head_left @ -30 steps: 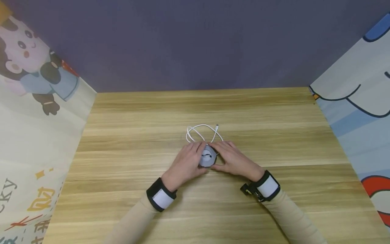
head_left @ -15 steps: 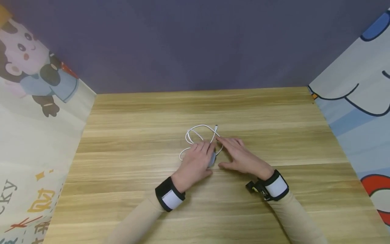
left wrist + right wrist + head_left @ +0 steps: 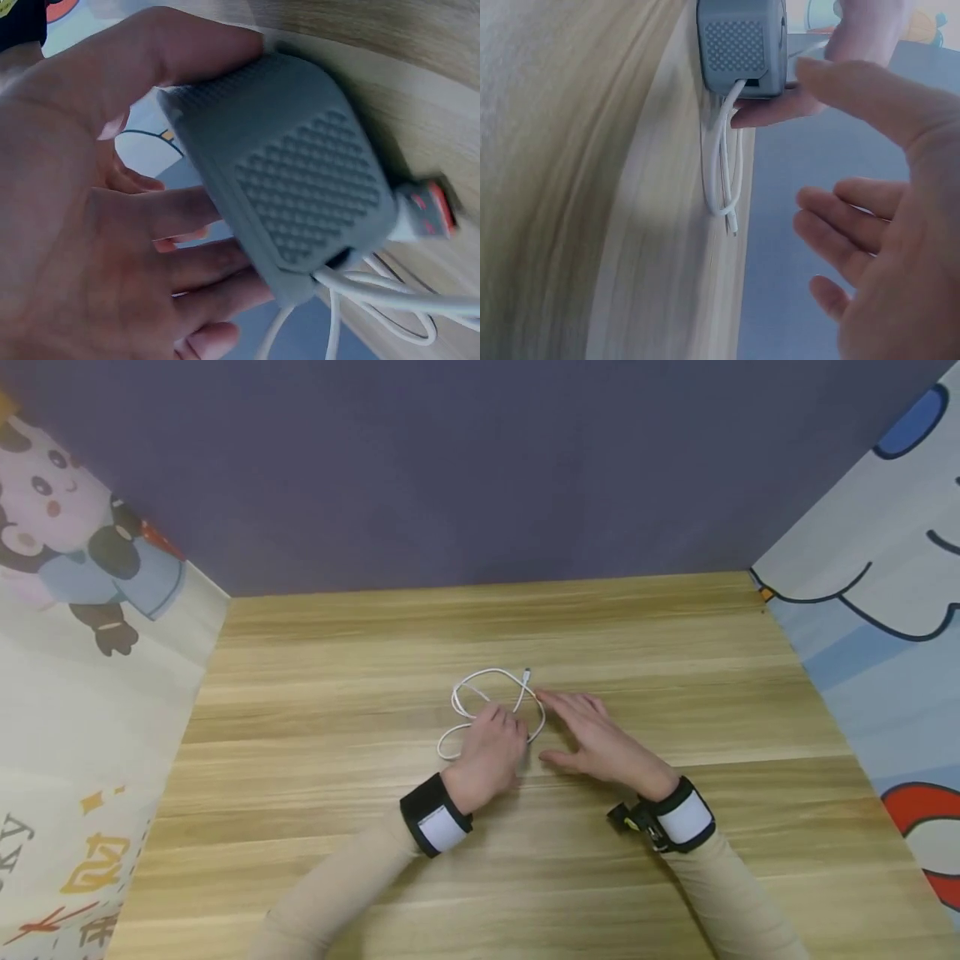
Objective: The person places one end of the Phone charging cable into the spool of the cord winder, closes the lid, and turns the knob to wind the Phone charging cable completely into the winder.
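My left hand [image 3: 493,750] grips a grey faceted block [image 3: 300,180] with dimpled side panels. Its thumb lies along one side and the fingers along the opposite one. From the head view the left hand hides nearly all of the block. A white cable [image 3: 405,301] comes out of a slot in the block and lies in loose loops beyond it. Beside the block in the left wrist view is a pale plug [image 3: 421,212] with an orange-red end. My right hand [image 3: 603,750] is held just right of the loops, thumb spread from relaxed fingers, holding nothing.
Both hands are over a wood-grain tabletop [image 3: 315,710]. Behind it stands a dark blue-grey panel [image 3: 480,477]. Cartoon-printed sheets flank the table, one on the left [image 3: 67,710] and one on the right [image 3: 847,652].
Both hands were at the block's sides with its top showing. The right hand has drawn away to the right, while the left has moved over the block and curled round it.
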Available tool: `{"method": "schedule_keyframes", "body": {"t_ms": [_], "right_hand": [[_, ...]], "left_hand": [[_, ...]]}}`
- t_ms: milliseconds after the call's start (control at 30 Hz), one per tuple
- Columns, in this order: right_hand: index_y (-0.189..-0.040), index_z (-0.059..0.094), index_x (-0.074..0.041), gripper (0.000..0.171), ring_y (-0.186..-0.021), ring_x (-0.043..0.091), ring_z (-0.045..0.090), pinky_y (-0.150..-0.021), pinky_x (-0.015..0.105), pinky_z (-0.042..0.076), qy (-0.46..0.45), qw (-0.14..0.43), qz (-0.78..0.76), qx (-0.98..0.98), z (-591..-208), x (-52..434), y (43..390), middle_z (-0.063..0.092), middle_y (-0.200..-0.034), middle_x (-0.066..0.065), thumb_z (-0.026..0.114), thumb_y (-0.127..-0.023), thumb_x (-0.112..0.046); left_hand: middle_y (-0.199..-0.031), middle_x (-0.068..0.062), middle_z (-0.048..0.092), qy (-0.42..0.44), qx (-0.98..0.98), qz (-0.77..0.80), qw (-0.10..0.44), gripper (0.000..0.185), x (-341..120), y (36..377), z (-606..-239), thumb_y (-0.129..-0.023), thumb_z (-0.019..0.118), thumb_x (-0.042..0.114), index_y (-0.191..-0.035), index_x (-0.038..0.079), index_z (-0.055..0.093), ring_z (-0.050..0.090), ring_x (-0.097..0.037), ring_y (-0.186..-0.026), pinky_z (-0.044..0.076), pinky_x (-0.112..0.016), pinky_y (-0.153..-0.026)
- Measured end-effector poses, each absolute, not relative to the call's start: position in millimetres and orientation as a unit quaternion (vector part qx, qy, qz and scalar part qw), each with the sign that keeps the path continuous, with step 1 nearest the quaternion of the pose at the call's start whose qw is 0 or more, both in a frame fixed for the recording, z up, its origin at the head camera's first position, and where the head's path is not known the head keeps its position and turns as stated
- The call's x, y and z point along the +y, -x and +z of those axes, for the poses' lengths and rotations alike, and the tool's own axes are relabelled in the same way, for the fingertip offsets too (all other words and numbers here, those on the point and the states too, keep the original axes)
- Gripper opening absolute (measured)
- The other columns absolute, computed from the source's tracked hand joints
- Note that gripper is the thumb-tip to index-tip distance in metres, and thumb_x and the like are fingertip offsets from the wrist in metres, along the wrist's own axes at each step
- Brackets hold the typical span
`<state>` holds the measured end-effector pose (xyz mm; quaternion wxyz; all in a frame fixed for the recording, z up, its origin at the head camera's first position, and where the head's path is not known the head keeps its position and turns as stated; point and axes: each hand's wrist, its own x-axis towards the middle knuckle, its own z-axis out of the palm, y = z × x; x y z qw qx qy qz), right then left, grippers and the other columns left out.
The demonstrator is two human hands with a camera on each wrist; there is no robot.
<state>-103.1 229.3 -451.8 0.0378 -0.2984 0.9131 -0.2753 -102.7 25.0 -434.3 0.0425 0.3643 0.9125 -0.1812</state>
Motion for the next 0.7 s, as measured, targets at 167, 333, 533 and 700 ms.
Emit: {"method": "schedule_keyframes", "body": {"t_ms": [167,333,533,700], "right_hand": [[-0.155,0.039,0.0,0.094,-0.139,0.04,0.046,-0.117,0.066,0.024,0.287,0.0,-0.317,0.904,-446,233,106,0.051,-0.152,0.02,0.086,-0.082,-0.035],[-0.153,0.042,-0.002,0.096,-0.138,0.04,0.045,-0.117,0.063,0.029,0.275,-0.067,-0.379,0.881,-440,239,110,0.052,-0.149,0.019,0.086,-0.079,-0.045],[-0.144,0.047,0.005,0.09,-0.128,0.03,0.049,-0.114,0.035,0.035,0.269,-0.134,-0.456,0.838,-441,238,114,0.055,-0.138,0.025,0.077,-0.086,-0.058],[-0.127,0.051,0.013,0.087,-0.116,0.012,0.051,-0.103,0.023,0.037,0.266,-0.184,-0.508,0.798,-441,235,118,0.058,-0.119,0.03,0.074,-0.088,-0.061]], "left_hand": [[-0.114,-0.002,0.073,-0.37,0.922,-0.107,0.031,0.068,18,110,-430,-0.073,0.081,0.066,-0.118,0.015,0.069,0.064,-0.019,-0.109,0.041,-0.034,-0.102],[-0.118,-0.005,0.072,-0.367,0.93,-0.03,0.007,0.066,8,117,-422,-0.077,0.08,0.06,-0.121,0.013,0.069,0.065,-0.022,-0.111,0.045,-0.036,-0.1],[-0.123,-0.006,0.071,-0.355,0.929,0.096,-0.046,0.07,-3,122,-411,-0.076,0.083,0.054,-0.128,0.011,0.067,0.065,-0.022,-0.111,0.044,-0.036,-0.093],[-0.124,-0.006,0.071,-0.341,0.912,0.213,-0.076,0.067,-7,123,-403,-0.077,0.084,0.047,-0.13,0.011,0.065,0.065,-0.021,-0.108,0.043,-0.038,-0.092]]}}
